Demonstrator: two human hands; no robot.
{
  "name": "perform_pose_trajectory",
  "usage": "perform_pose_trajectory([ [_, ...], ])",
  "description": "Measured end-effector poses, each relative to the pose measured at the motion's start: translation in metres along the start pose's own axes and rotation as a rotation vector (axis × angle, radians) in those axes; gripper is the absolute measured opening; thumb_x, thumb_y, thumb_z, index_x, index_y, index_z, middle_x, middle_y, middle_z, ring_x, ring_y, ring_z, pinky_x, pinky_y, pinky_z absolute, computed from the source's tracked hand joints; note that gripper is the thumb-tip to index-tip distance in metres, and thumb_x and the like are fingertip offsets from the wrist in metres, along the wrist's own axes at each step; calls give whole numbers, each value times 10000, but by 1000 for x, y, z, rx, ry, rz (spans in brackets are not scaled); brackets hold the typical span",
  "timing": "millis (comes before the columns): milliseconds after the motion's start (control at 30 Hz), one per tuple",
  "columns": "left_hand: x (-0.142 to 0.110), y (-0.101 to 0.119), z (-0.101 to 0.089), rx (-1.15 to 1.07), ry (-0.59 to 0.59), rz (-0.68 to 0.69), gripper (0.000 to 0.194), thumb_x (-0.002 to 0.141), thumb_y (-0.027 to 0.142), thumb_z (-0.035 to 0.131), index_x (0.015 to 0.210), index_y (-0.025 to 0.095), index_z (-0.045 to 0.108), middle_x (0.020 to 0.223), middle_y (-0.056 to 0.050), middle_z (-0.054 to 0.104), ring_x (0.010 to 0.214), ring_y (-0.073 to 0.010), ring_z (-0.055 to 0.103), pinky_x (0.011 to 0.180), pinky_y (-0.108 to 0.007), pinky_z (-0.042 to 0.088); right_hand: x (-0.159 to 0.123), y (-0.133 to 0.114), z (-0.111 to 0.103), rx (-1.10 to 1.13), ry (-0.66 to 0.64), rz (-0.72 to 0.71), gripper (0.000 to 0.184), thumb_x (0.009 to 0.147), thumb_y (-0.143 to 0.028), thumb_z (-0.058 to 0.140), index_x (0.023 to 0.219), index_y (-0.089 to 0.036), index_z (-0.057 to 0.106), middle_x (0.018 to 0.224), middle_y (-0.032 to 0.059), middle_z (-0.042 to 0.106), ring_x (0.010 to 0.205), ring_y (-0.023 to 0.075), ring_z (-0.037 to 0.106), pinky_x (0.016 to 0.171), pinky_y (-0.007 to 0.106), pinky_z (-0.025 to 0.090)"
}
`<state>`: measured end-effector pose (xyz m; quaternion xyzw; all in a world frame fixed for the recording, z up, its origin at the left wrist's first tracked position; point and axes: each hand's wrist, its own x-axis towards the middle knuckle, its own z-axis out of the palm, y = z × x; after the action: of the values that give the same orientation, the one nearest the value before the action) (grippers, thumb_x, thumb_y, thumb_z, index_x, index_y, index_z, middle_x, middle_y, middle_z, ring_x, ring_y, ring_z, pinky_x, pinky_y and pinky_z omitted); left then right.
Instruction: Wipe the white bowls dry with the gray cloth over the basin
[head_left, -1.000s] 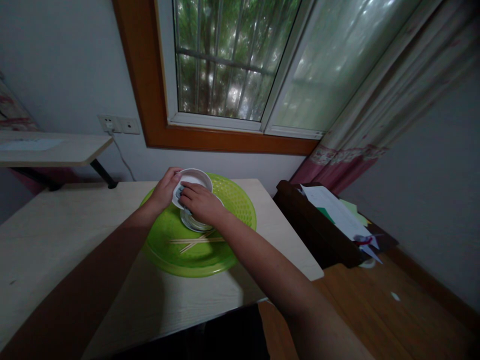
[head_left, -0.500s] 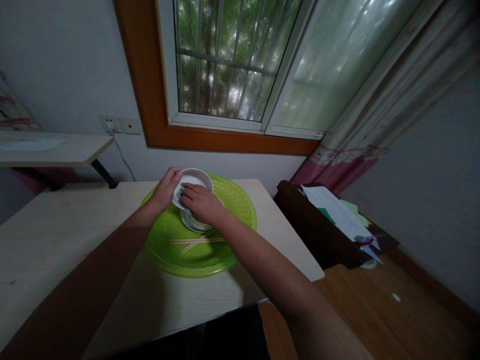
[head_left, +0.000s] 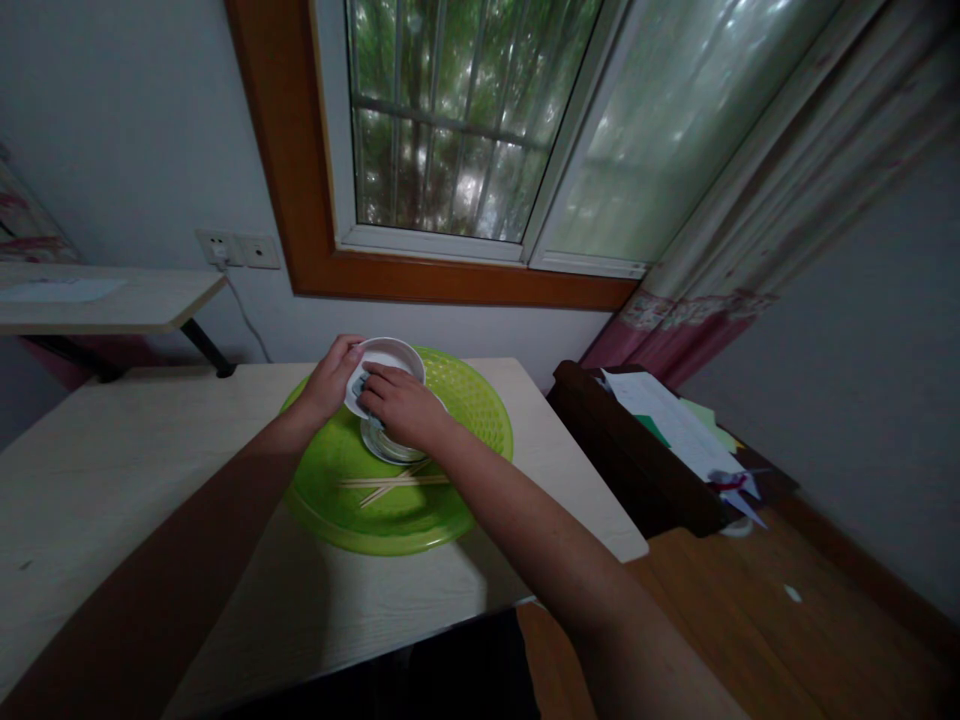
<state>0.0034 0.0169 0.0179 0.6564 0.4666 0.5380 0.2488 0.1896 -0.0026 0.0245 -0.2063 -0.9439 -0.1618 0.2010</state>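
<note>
Bowl (head_left: 394,352) above the green basket (head_left: 480,400), mouth tipped up, axis leaning toward the camera!
Left hand (head_left: 330,380) clasps its rim, right hand (head_left: 400,402) curls fingers over a grey-blue cloth (head_left: 360,384) inside it; stacked dishes (head_left: 388,450) sit below, crossed chopsticks (head_left: 397,482) nearer.

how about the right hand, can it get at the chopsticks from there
Probably yes: the chopsticks lie on the green tray close to the right hand, their visible lengths uncovered. That hand is at the white bowl, though, so it would likely have to leave it first.
</note>
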Motion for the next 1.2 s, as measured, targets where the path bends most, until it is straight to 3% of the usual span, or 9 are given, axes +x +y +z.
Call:
perform_pose_trajectory([
  [333,1,-3,0,33,7,4,416,938,573,412,1123,225,543,1101,-69,632,1052,-225,591,978,-369,481,1,0,-1,-8,-10,-11,152,989,-158,560,1109,-144,653,1212,140,643,1326,267,512,1097,457,467],
  [533,1,-1,0,19,13,2,418,936,576,418,1115,220,545,1075,-63,626,1015,-214,587,956,-355,484,2,-2,-5,-48,-48,14,129,1003,-196,566,1084,-148,653,1113,113,653,1110,252,581,979,418,509],
  [833,3,-5,-2,-29,167,-19,443,951,609,427,1143,228,549,1060,-52,627,942,-198,581,865,-327,495,-2,5,-4,-99,55,119,224,1025,-189,507,1079,-97,704,1188,164,699,1413,311,408,1192,491,347],
  [1033,3,-6,-4,77,283,-28,498,967,659,394,1154,231,566,1040,-57,630,959,-219,586,890,-366,481,1,-2,-8,-106,8,291,220,999,-164,520,1076,-75,705,1135,210,706,1254,342,502,1017,484,471],
  [1200,4,-9,-5,118,298,-18,531,970,679,373,1154,223,573,1056,-68,623,979,-225,579,921,-385,471,4,-9,-11,-55,-86,222,196,978,-199,567,1082,-72,675,1080,184,703,1110,317,569,956,457,515],
])
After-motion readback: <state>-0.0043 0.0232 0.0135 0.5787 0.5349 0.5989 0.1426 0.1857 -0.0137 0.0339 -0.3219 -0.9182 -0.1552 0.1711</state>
